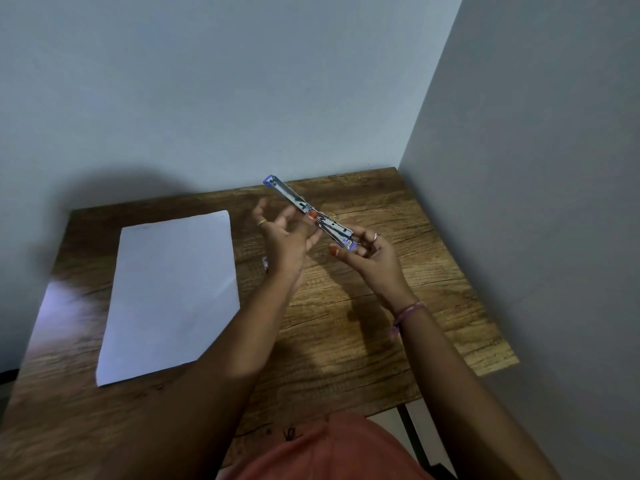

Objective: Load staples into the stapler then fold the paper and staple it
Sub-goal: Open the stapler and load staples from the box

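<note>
Stapler (310, 213): shiny bare metal w/ blue plastic ends. Paper (169, 292): matt white sheet, smooth. Table (398, 306): wood-grain top, brown, low sheen w/ dark grain lines. Walls (242, 81): matt painted. Garment (332, 452): matt orange cloth.

Both forearms are bare, with no sleeves in sight. The left hand (287, 237) wears a gold-coloured ring (262, 222) on one finger. The right hand (370, 259) has a thin ring (376, 235) too, and a pink thread band (408, 315) tied round the wrist, its loose end hanging. Fingernails on both hands are painted orange-red. At the near edge, salmon-orange clothing (332, 452) covers the lap.
</note>
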`<state>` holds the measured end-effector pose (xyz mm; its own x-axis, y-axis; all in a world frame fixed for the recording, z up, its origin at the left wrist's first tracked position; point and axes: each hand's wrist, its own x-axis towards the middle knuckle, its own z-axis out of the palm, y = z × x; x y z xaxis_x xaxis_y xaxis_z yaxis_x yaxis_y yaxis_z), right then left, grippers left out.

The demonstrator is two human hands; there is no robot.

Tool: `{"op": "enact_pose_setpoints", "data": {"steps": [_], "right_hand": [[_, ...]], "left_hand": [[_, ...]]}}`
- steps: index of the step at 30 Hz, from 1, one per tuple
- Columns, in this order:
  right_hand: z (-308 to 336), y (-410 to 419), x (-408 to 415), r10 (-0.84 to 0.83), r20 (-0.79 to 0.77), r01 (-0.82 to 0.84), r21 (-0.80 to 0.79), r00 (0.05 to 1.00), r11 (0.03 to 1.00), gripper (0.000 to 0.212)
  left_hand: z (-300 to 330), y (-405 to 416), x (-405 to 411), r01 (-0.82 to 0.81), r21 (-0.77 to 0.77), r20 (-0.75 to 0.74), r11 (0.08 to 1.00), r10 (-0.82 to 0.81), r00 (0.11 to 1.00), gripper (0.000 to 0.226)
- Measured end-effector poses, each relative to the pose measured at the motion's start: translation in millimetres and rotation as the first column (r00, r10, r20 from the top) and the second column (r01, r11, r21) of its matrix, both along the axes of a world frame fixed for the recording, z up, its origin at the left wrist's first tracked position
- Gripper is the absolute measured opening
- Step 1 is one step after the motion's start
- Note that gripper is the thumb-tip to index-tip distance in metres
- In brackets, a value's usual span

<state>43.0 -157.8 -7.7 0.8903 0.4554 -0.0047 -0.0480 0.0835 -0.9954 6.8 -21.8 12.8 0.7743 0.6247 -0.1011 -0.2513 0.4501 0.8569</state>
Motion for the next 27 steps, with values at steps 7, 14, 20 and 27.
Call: {"op": "enact_pose_setpoints", "data": {"steps": [7,14,20,27], "right_hand": [[5.0,-11.5,1.9,0.004,-0.030,-0.002,0.070,1.000,0.998,0.029],[13.4,-4.5,-1.8,-0.060,-0.021,0.062,0.107,0.998,0.992,0.022],[21.1,0.2,-5.0,-0.163,0.059,0.154,0.138,0.985,0.978,0.014],[32.8,10.5,16.1,-0.061,0.081,0.057,0.057,0.995,0.997,0.016]], "left_hand": [[1.4,22.6,-1.5,0.021,-0.142,0.099,0.990,-0.007,0.995,0.046],[-3.8,26.0,-3.8,0.051,-0.319,0.150,0.946,-0.003,0.989,0.048],[-7.3,19.3,-6.0,0.111,-0.367,0.161,0.923,-0.054,0.986,0.050],[-6.3,-0.4,-16.0,0.288,-0.303,0.074,0.908,-0.279,0.957,0.038]]}}
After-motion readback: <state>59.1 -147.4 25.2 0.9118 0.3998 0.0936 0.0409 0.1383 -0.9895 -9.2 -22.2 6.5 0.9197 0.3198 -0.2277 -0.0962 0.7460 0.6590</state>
